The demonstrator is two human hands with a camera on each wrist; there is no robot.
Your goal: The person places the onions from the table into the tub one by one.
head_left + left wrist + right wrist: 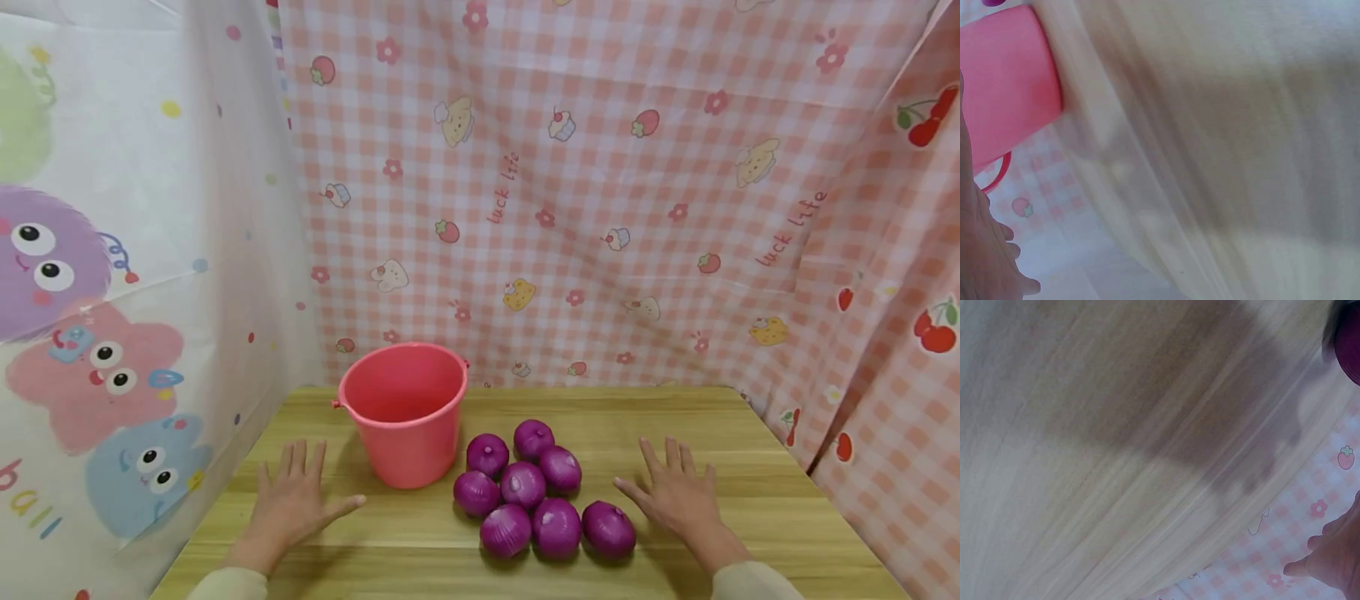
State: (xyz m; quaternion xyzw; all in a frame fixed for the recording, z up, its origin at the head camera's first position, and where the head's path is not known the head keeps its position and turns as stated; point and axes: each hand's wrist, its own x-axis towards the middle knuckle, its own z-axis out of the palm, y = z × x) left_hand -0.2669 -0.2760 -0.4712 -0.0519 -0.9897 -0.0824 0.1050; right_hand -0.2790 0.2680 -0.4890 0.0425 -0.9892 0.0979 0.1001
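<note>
left hand (288, 502): flat on the table (420, 558) near its left edge, fingers spread, holding nothing; forearm cut off by the frame's bottom edge.
bucket (405, 412): pink, upright toward the back left of the table, just right of the left hand; in the left wrist view only a blurred part of its wall shows.
onions (534, 493): eight purple ones clustered at the middle front, just right of the bucket, between the hands.
right hand (675, 496): flat, fingers spread, gripping nothing, just right of the onions.
writing: "luck life" on the pink checked backdrop (600, 208).
wrist views: blurred, mostly wood grain.
</note>
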